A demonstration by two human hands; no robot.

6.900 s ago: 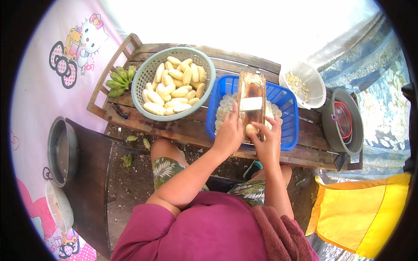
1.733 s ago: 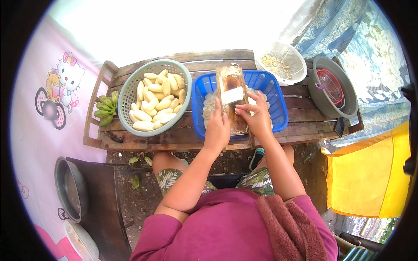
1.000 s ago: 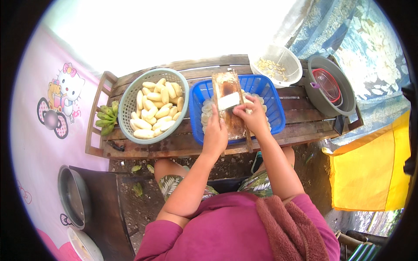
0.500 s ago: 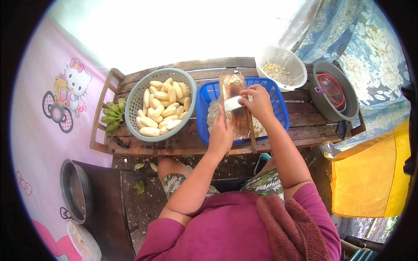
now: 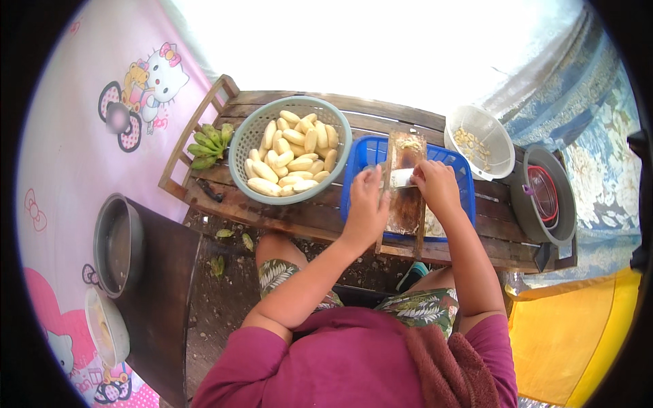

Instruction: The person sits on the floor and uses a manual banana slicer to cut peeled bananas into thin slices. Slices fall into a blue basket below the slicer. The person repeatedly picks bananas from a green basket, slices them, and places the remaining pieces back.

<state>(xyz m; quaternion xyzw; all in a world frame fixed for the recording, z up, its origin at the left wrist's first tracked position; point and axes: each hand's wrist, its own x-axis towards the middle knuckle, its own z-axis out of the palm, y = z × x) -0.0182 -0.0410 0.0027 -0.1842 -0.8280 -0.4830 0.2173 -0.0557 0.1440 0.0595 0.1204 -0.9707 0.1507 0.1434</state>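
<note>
A wooden slicing board (image 5: 407, 211), stained brown, lies across a blue plastic basket (image 5: 349, 151) on the slatted bench. A flat white strip (image 5: 401, 178) crosses the middle of the board; my right hand (image 5: 437, 183) is closed, fingertips pinching the strip's right end. My left hand (image 5: 368, 207) is raised just left of the board, fingers apart and slightly blurred, holding nothing. Pale slices show in the basket beside the board. To the left, a grey-green colander (image 5: 238, 166) is full of peeled bananas (image 5: 289, 153).
Unpeeled green bananas (image 5: 209, 145) and a dark-handled tool (image 5: 209, 190) lie at the bench's left end. On the right stand a white strainer (image 5: 500, 139) with pale bits and a grey basin (image 5: 570, 217) holding a red-rimmed strainer (image 5: 544, 194). A metal basin (image 5: 119, 245) sits lower left.
My left hand has come off the board's left edge and opened. My right hand stays at the white strip. The whole view has shifted, with the bench now further right.
</note>
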